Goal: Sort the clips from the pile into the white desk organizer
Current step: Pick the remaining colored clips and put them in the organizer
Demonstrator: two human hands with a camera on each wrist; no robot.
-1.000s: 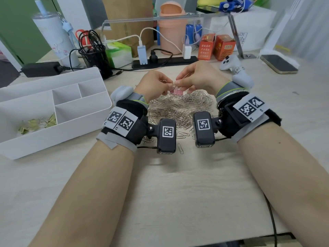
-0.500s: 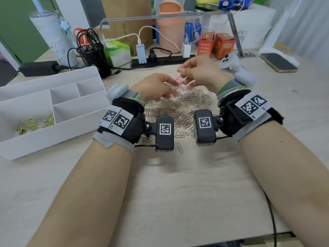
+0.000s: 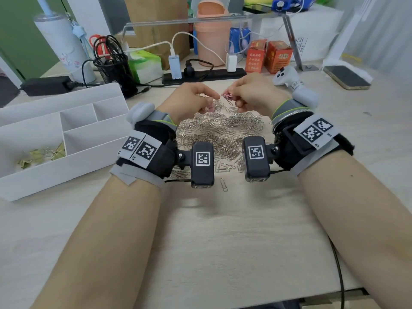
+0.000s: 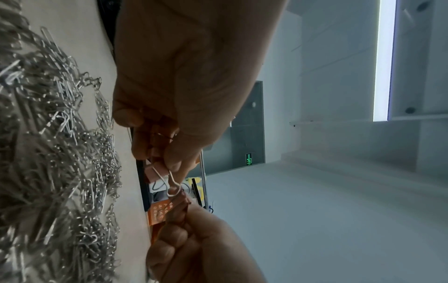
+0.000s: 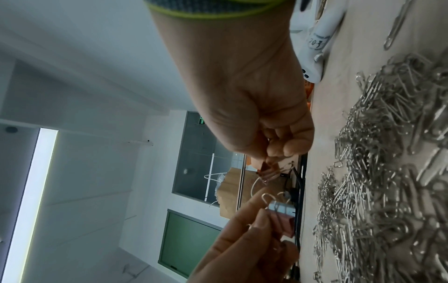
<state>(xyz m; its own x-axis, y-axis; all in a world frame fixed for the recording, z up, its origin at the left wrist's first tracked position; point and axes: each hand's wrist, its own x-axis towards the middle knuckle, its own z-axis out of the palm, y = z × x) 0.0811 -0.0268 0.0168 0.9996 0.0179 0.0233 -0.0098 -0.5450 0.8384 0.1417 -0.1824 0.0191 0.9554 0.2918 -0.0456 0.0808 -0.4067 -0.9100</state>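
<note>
1. The left hand [image 3: 191,98] hovers over the far edge of the pile [image 3: 219,132] on the worktop [image 3: 223,230], its fingers pinching a pink binder clip [image 5: 282,215] by the wire handle.
2. In the right wrist view this clip's body sits toward the worktop, and its wire loops point up and away from it.
3. The right hand [image 3: 256,92] is just beside the left and grips a second pink clip [image 3: 227,96] between thumb and fingertips.
4. That clip's long axis seems to run roughly toward the left hand, though the view is blurred.
5. The two clips are near each other but apart.
6. The organizer [image 3: 66,168] stands to the left of the pile, with yellow-green clips [image 3: 42,153] in its big front-left compartment.
</note>
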